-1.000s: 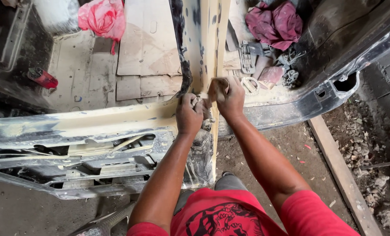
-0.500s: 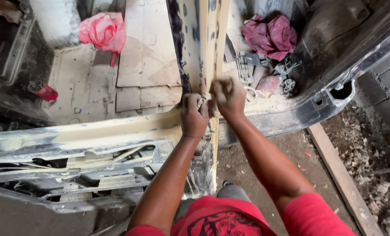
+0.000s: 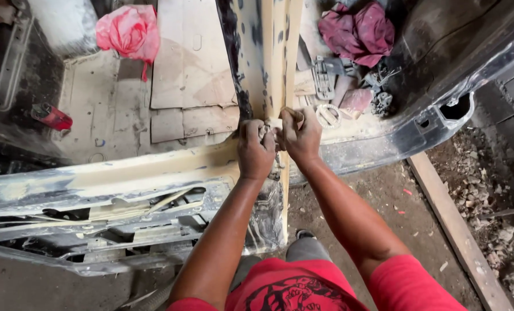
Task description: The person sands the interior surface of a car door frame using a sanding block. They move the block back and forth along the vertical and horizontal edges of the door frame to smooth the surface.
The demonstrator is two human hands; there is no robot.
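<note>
Cream-filled car pillar (image 3: 268, 63): left hand (image 3: 255, 151) and right hand (image 3: 301, 135) each grip closed on a sanding pad (image 3: 274, 124).

Both the left hand (image 3: 256, 151) and right hand (image 3: 300, 135) have shifted slightly up the putty-covered pillar (image 3: 267, 57).

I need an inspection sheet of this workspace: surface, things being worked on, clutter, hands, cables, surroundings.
Surface: car body pillar, coated in yellowish filler with dark patches.
Job's things: small pale piece pinched between both hands against the pillar; kind unclear.
Clutter: pink bag, red can, cardboard sheets, dark red cloth, metal parts.
Hands: left hand and right hand, both closed on the piece.
Cables: nothing seen.
Surroundings: dirt ground, wooden plank, rubble.
</note>
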